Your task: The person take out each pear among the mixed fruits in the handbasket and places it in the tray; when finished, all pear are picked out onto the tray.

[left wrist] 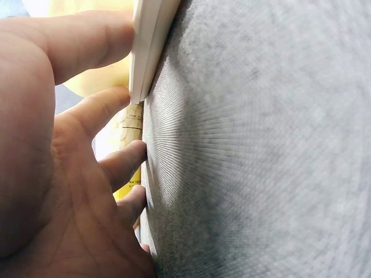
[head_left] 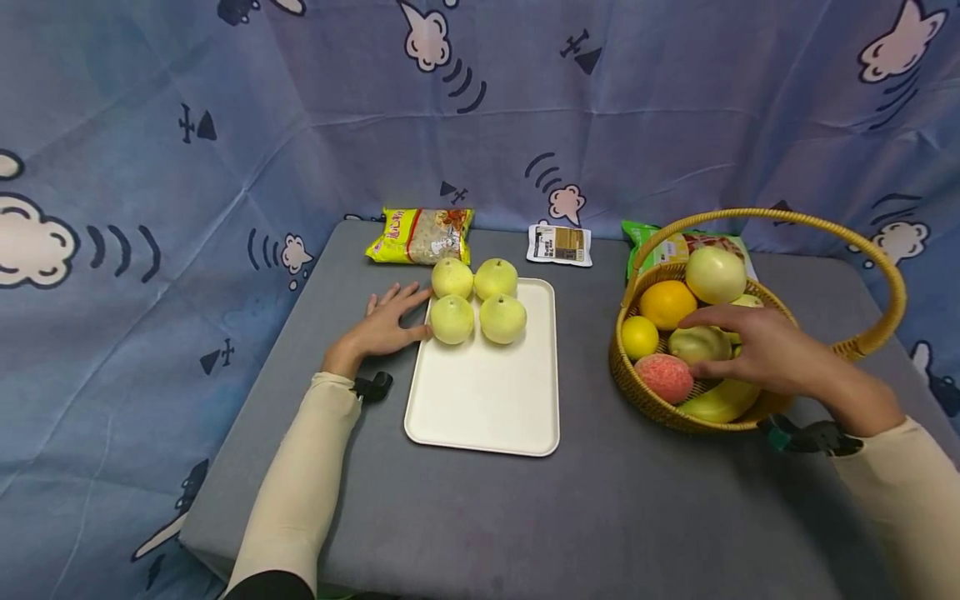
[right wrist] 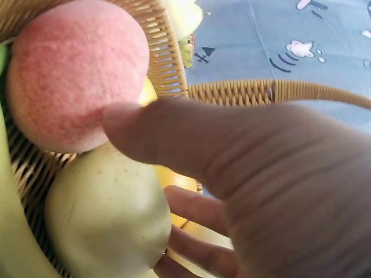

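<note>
My left hand [head_left: 386, 323], fingers spread, lies beside the white tray [head_left: 487, 400]; its thumb and index fingertips touch the tray's left edge, as the left wrist view also shows. Several round yellow-green pears [head_left: 503, 319] sit at the tray's far end. My right hand [head_left: 772, 350] reaches into a wicker basket [head_left: 626, 379], thumb and fingers spread around a greenish pear-like fruit [right wrist: 107, 211] that rests inside. Its thumb overlaps the edge of a pink peach [right wrist: 78, 75] in the right wrist view. Part of the fingers is hidden behind the greenish fruit.
The basket also holds an orange [head_left: 667, 304], a lemon [head_left: 639, 337], a pale green round fruit [head_left: 715, 275] and bananas [head_left: 720, 402]. Its handle [head_left: 810, 218] arches over the right side. Behind lie a yellow food bag [head_left: 420, 236], a white packet [head_left: 559, 245] and a green bag [head_left: 637, 233].
</note>
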The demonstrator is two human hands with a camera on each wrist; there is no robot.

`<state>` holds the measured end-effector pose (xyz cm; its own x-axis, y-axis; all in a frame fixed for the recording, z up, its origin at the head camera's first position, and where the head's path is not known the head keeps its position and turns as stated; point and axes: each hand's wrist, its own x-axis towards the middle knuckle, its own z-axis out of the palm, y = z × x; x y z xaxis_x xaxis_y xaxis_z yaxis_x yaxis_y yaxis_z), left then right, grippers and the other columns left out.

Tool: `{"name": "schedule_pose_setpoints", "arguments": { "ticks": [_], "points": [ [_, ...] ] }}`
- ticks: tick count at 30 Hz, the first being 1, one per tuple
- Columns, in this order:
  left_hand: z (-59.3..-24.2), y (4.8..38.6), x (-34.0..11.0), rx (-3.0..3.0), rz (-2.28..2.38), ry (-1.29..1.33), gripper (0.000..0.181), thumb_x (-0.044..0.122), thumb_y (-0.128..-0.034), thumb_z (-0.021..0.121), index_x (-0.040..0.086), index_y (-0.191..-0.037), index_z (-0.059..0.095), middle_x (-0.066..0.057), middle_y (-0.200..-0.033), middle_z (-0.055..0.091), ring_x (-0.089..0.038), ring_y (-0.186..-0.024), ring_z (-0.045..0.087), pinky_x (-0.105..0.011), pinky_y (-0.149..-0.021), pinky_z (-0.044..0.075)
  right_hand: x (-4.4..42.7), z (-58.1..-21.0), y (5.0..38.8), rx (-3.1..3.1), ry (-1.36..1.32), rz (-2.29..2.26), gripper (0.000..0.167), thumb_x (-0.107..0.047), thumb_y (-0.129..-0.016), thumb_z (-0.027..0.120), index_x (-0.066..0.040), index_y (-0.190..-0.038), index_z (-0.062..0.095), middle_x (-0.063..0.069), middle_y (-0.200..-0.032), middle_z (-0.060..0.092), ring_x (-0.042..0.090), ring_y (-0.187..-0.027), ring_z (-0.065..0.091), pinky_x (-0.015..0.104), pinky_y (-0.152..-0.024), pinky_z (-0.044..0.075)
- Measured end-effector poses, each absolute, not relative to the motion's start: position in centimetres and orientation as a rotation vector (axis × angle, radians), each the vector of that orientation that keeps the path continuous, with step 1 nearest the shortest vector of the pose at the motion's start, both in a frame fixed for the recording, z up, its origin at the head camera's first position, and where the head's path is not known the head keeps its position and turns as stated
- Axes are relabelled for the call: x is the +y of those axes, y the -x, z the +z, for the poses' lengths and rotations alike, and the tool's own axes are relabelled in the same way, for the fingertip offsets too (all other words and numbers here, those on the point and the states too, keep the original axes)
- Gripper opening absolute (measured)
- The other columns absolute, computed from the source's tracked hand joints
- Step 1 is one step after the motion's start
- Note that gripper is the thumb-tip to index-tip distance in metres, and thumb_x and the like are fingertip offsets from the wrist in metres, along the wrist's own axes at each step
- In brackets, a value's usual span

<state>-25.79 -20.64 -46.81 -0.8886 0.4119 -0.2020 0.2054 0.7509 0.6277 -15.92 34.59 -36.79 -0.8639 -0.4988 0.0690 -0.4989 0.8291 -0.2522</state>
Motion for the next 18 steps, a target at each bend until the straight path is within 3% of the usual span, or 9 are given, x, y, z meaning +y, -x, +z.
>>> {"name": "schedule_pose_setpoints", "arguments": {
  "ticks": [7, 18],
  "points": [
    [-46.8, 25.8, -20.7, 2.625, 0.875, -0.475, 0.08, 0.043, -0.1078, 0.066, 0.022, -0.176, 0.029, -0.014, -0.185, 0.013, -0.04, -0.172, -0.005, -0.067, -0.133, -0.017, 35.1, -37.7, 16.7, -3.14, -0.768, 0.465, 0.063, -0.017, -0.085, 0.097, -0.007, -0.14, 0.07, 0.02, -0.14, 0.071, 0.04, -0.117, 0.07, 0.06, -0.092, 0.056],
    [-46.8, 25.8, -20.7, 2.626, 0.882, -0.472, 0.081, 0.044, -0.1071, 0.067, 0.023, -0.176, 0.03, -0.014, -0.185, 0.014, -0.04, -0.172, -0.004, -0.067, -0.133, -0.016, 34.7, -39.3, 16.9, -3.128, -0.781, 0.429, 0.067, -0.02, -0.086, 0.096, -0.003, -0.144, 0.066, 0.019, -0.13, 0.074, 0.028, -0.104, 0.069, 0.05, -0.086, 0.056]
  ]
}}
